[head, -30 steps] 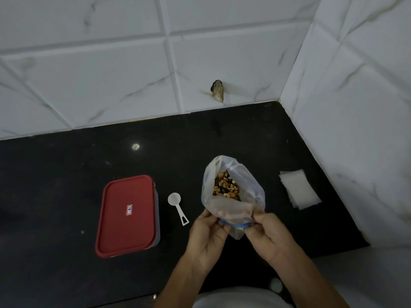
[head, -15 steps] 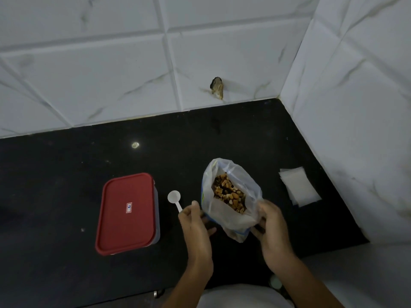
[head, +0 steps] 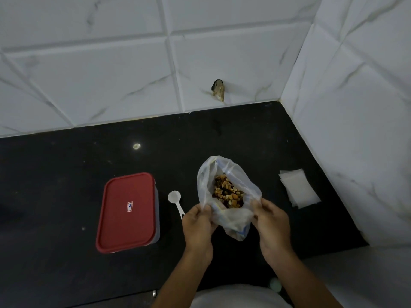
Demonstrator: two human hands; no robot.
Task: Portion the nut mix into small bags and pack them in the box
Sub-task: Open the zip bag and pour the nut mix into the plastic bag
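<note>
Nut mix (head: 228, 193) lies in the open clear bag (head: 206, 174), which sits on the black tabletop (head: 66, 174) right in front of us. We pinch its near rim with both hands, our left hand (head: 198, 227) and right hand (head: 272, 225) each curled on the plastic. A white scoop (head: 175, 201) lies just left of the bag, and the red-lidded box (head: 127, 212) sits further left, lid on. Flat small bags (head: 299, 187) are stacked to the right, near the tiled wall (head: 355, 107).

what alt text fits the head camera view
The left hand and right hand grip the open mouth of a clear bag of nut mix over a black counter. A white measuring spoon and red-lidded box lie to its left, small empty bags to its right.
</note>
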